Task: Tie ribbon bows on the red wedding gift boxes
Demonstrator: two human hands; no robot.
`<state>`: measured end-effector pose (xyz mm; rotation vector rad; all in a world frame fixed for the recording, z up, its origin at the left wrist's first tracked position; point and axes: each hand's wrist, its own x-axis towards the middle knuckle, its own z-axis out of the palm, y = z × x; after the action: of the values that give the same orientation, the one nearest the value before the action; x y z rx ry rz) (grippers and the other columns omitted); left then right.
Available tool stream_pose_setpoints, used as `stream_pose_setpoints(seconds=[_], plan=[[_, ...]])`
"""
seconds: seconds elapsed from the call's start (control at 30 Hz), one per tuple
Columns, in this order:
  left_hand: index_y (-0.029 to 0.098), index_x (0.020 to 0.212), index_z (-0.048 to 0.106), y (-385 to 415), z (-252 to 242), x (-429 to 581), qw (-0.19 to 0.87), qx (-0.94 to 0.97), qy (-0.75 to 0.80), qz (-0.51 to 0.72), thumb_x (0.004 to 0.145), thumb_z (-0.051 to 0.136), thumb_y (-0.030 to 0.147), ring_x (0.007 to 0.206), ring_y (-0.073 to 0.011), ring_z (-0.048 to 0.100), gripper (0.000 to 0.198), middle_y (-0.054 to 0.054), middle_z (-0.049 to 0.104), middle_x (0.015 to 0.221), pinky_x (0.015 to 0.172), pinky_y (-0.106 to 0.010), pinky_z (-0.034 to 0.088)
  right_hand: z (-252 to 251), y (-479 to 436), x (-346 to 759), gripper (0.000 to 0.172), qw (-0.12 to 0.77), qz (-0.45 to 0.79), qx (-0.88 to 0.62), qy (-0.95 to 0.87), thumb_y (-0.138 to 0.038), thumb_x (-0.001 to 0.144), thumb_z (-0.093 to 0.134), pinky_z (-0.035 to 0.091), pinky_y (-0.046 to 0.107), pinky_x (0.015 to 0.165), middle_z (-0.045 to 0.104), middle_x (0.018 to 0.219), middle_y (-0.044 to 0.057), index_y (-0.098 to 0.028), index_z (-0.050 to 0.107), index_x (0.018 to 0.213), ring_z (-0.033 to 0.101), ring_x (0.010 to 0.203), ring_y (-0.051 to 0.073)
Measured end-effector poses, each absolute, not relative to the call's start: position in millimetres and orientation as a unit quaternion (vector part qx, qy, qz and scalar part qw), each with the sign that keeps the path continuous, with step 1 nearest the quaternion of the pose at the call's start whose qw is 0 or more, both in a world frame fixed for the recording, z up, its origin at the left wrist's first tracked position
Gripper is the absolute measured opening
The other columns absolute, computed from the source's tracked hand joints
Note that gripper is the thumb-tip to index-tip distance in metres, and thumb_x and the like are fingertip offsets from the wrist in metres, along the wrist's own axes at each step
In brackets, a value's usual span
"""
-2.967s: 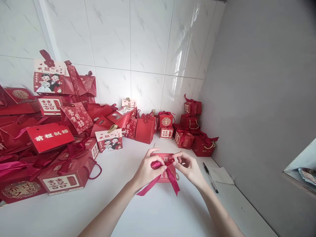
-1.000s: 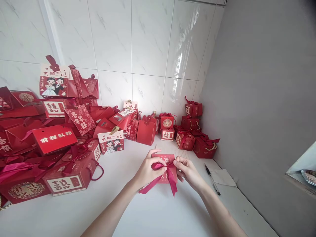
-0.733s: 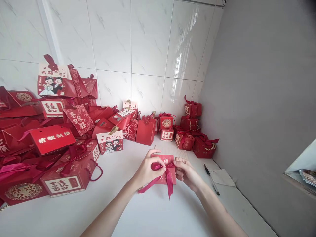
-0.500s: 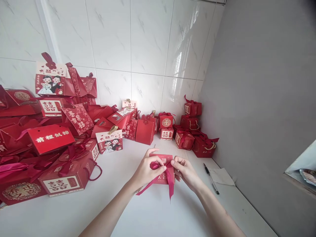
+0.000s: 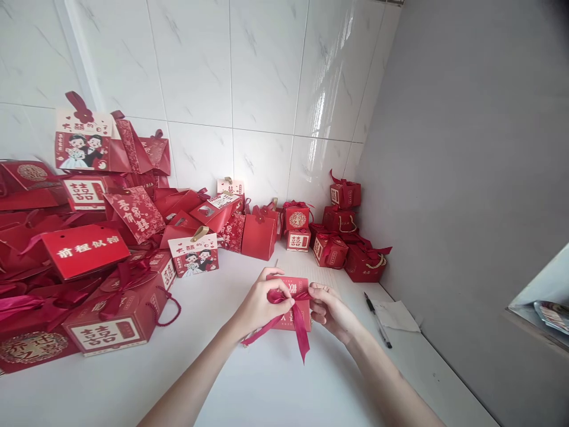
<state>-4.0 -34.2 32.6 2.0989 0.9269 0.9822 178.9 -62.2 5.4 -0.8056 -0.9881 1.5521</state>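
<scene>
A small red gift box [image 5: 291, 322] with printed characters rests on the white table in front of me. A dark pink ribbon [image 5: 301, 335] crosses its top in a bow, its two tails hanging over the near side. My left hand [image 5: 267, 299] pinches the ribbon near the knot, thumb against fingers, with the index finger arched over the box. On the right, my right hand [image 5: 329, 305] grips the ribbon's right loop between thumb and index finger, its other fingers curled beside the box. The knot itself is partly hidden by my left fingers.
A large heap of red gift boxes [image 5: 106, 332] fills the left side. More boxes [image 5: 297, 220] stand along the tiled wall, some stacked in the right corner [image 5: 345, 194]. Right of my hands lie a black pen [image 5: 377, 320] and a white paper [image 5: 397, 315] near the grey wall.
My right hand has drawn slightly right, away from the knot, pulling the loop out straighter. My left hand keeps its pinch. The whole view has shifted a little.
</scene>
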Motion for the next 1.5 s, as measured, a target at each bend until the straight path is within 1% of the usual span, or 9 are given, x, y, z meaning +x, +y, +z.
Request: stream_pose_setpoints(seconds=[0.1, 0.33, 0.5, 0.7, 0.83, 1.13, 1.37, 1.5], plan=[[0.02, 0.067, 0.062, -34.4, 31.2, -4.1, 0.321, 0.795, 0.348, 0.378, 0.072, 0.061, 0.023, 0.114, -0.0226, 0.048, 0.006, -0.005, 0.046, 0.113, 0.095, -0.034, 0.042, 4.8, -61.9, 179.3, 0.048, 0.534, 0.656, -0.339, -0.411, -0.038, 0.066, 0.075, 0.015, 0.016, 0.036, 0.021, 0.048, -0.01, -0.019, 0.032, 0.057, 0.012, 0.042, 0.004], [0.021, 0.072, 0.064, -36.8, 26.3, -2.1, 0.319, 0.778, 0.351, 0.411, 0.075, 0.058, 0.023, 0.121, -0.0235, 0.041, 0.007, -0.006, 0.047, 0.114, 0.099, -0.035, 0.038, 7.1, -63.5, 176.9, 0.049, 0.551, 0.653, -0.336, -0.397, -0.042, 0.068, 0.074, 0.014, 0.015, 0.035, 0.018, 0.049, -0.01, -0.019, 0.033, 0.057, 0.012, 0.044, 0.005], [0.021, 0.072, 0.065, -37.6, 29.2, -1.9, 0.326, 0.778, 0.356, 0.402, 0.074, 0.059, 0.023, 0.12, -0.0237, 0.043, 0.007, -0.006, 0.045, 0.118, 0.1, -0.036, 0.038, 6.9, -63.9, 175.8, 0.05, 0.56, 0.655, -0.332, -0.383, -0.041, 0.066, 0.076, 0.013, 0.015, 0.034, 0.017, 0.05, -0.01, -0.019, 0.031, 0.057, 0.012, 0.045, 0.005], [0.021, 0.07, 0.065, -37.4, 30.1, -1.8, 0.321, 0.783, 0.354, 0.399, 0.073, 0.058, 0.022, 0.121, -0.0242, 0.042, 0.008, -0.005, 0.048, 0.116, 0.1, -0.036, 0.038, 5.2, -63.3, 173.9, 0.049, 0.575, 0.639, -0.344, -0.377, -0.039, 0.063, 0.075, 0.013, 0.014, 0.033, 0.018, 0.052, -0.01, -0.019, 0.031, 0.057, 0.012, 0.044, 0.005], [0.021, 0.069, 0.065, -36.6, 28.5, -1.6, 0.325, 0.78, 0.353, 0.402, 0.073, 0.058, 0.021, 0.12, -0.0233, 0.043, 0.008, -0.005, 0.047, 0.116, 0.099, -0.035, 0.039, 4.6, -63.0, 172.7, 0.048, 0.576, 0.642, -0.342, -0.373, -0.038, 0.063, 0.075, 0.014, 0.014, 0.033, 0.017, 0.051, -0.01, -0.019, 0.031, 0.056, 0.011, 0.043, 0.005], [0.021, 0.069, 0.064, -35.5, 26.7, -3.1, 0.331, 0.781, 0.344, 0.402, 0.075, 0.056, 0.019, 0.122, -0.0213, 0.04, 0.01, -0.005, 0.048, 0.113, 0.099, -0.031, 0.038, 3.1, -62.9, 172.6, 0.048, 0.574, 0.649, -0.337, -0.368, -0.04, 0.064, 0.075, 0.014, 0.014, 0.033, 0.017, 0.05, -0.011, -0.019, 0.032, 0.057, 0.01, 0.043, 0.005], [0.022, 0.074, 0.065, -35.7, 26.7, -1.7, 0.332, 0.773, 0.355, 0.407, 0.075, 0.053, 0.015, 0.123, -0.0215, 0.039, 0.014, -0.005, 0.044, 0.117, 0.102, -0.032, 0.035, 4.0, -62.3, 172.9, 0.049, 0.575, 0.654, -0.325, -0.369, -0.039, 0.064, 0.076, 0.014, 0.014, 0.033, 0.018, 0.051, -0.01, -0.019, 0.033, 0.056, 0.012, 0.043, 0.005], [0.021, 0.072, 0.064, -35.5, 26.8, -1.3, 0.333, 0.773, 0.352, 0.409, 0.074, 0.055, 0.018, 0.122, -0.0219, 0.04, 0.01, -0.005, 0.045, 0.116, 0.101, -0.032, 0.035, 4.3, -62.5, 173.1, 0.049, 0.572, 0.653, -0.322, -0.376, -0.039, 0.065, 0.076, 0.014, 0.014, 0.033, 0.019, 0.051, -0.01, -0.019, 0.032, 0.055, 0.012, 0.043, 0.005]])
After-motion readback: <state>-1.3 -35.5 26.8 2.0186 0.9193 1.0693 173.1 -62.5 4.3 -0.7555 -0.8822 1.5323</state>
